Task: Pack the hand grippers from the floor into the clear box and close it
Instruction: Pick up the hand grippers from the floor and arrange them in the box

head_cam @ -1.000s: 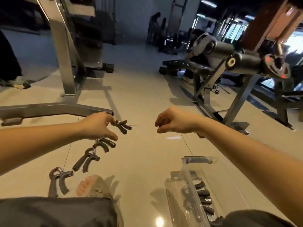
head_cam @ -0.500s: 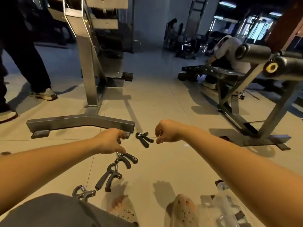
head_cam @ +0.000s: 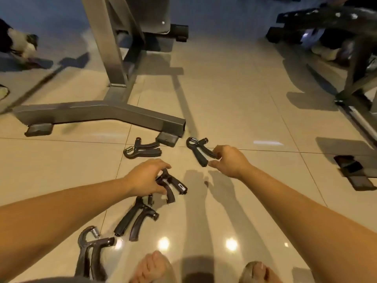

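Several black hand grippers lie on the beige tiled floor. My left hand (head_cam: 145, 179) closes over the head of one hand gripper (head_cam: 173, 185), whose handles stick out to the right. My right hand (head_cam: 229, 160) pinches a handle of another hand gripper (head_cam: 196, 149) further out. A third hand gripper (head_cam: 142, 150) lies untouched by the machine's foot. Two more lie nearer me, one hand gripper (head_cam: 136, 218) in the middle and one hand gripper (head_cam: 90, 250) at lower left. The clear box is out of view.
A grey steel machine base (head_cam: 98, 112) with rubber feet crosses the floor just beyond the grippers. Another machine frame (head_cam: 355, 111) stands at the right. My feet (head_cam: 155, 266) show at the bottom edge. A person's shoe (head_cam: 19, 42) is at far left.
The view has tilted down and closer, and the box has left the frame. My left hand dropped onto a nearer gripper; my right hand reached the far gripper and took its handle.
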The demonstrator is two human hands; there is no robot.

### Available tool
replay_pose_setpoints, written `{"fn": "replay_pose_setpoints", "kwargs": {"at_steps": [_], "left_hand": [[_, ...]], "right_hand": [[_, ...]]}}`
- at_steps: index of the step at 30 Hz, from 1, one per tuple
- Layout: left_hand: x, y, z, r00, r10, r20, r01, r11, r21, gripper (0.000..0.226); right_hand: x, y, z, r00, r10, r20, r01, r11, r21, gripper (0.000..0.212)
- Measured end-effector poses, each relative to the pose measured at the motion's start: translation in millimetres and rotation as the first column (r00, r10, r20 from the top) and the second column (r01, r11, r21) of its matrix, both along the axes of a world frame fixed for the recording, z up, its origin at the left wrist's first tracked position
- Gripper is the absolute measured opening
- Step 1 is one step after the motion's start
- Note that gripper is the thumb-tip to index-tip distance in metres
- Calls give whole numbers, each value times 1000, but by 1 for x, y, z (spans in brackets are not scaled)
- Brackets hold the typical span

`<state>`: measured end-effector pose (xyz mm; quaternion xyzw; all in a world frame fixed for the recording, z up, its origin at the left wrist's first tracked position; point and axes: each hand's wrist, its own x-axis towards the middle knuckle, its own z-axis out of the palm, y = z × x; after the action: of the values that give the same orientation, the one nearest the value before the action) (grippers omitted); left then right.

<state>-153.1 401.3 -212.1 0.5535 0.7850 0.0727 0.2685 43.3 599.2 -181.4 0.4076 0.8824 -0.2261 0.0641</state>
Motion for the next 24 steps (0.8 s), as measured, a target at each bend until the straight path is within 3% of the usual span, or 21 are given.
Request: {"fn": "replay_pose_setpoints", "kwargs": {"at_steps": [2, 4, 7, 13, 18, 21, 24], "left_hand": [[-2, 9, -30, 999, -8, -49, 7, 1000, -20, 67], [5, 13, -52, 984, 136, -113, -139, 990, -15, 48], [24, 19, -73, 911, 396, -113, -403, 914, -45, 54], [36, 44, -100, 896, 412, -164, -410, 911, 43, 79], [44, 65, -115, 847, 476, -238, -461, 880, 119, 88], [46, 74, -119, 805, 555, -211, -540, 832, 130, 84], [54, 85, -119, 737, 670, -85, -664, 742, 91, 83]], "right_hand": [[-10, 13, -29, 1000, 1, -5, -1, 1000, -10, 39], [-22, 23, -55, 1000, 3, 15, -2, 1000, -24, 47], [-38, 34, -86, 998, 34, 50, -34, 999, -10, 46], [-66, 50, -125, 991, 11, 130, -28, 991, 130, 73], [-66, 57, -141, 993, -24, 116, -2, 976, 216, 66], [-65, 60, -139, 991, -40, 128, 16, 984, 179, 61], [-59, 60, -138, 978, -38, 206, 2, 985, 174, 66]]}}
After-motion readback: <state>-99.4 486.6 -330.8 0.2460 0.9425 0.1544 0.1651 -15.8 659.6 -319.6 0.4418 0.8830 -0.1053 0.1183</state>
